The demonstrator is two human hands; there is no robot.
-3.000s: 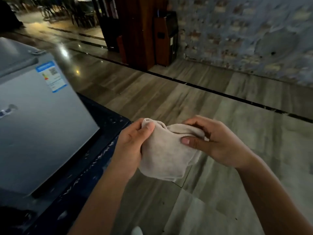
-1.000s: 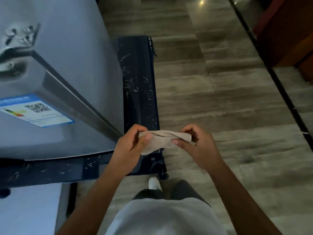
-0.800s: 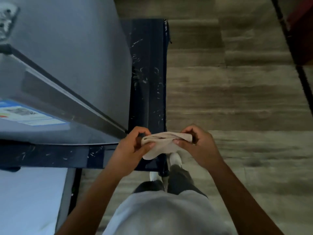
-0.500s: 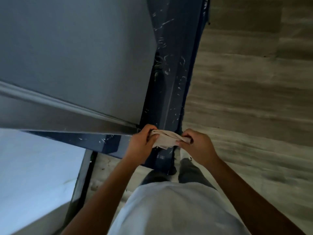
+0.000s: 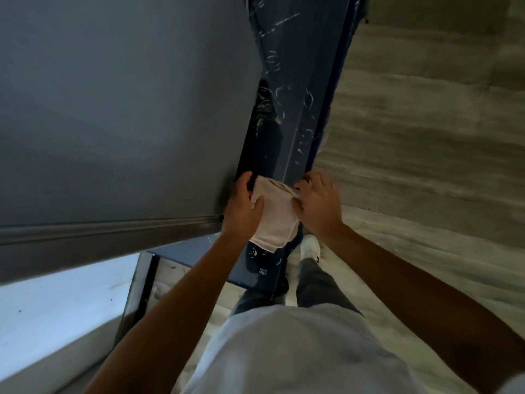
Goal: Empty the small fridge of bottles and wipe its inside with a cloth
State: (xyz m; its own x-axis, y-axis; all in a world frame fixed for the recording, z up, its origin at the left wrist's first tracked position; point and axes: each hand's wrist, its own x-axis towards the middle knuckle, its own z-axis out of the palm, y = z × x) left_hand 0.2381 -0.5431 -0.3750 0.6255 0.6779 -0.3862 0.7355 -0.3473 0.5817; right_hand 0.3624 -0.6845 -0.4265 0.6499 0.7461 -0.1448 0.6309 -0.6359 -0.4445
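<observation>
I look straight down along the small grey fridge, which fills the upper left; its door seam runs across at the left and its inside is hidden. Both hands hold a folded beige cloth at the fridge's lower right corner. My left hand grips the cloth's left edge with thumb on top. At the cloth's right edge is my right hand, pinching it. No bottles are in view.
The fridge stands on a dark blue scratched platform that sticks out to its right. A pale surface lies at the lower left. Grey wood-look floor spreads to the right. My white shoe is below the cloth.
My view has tilted from the room down to the fridge's side and my feet. The cloth, bunched between both hands before, now hangs folded and flatter, closer to the fridge's corner.
</observation>
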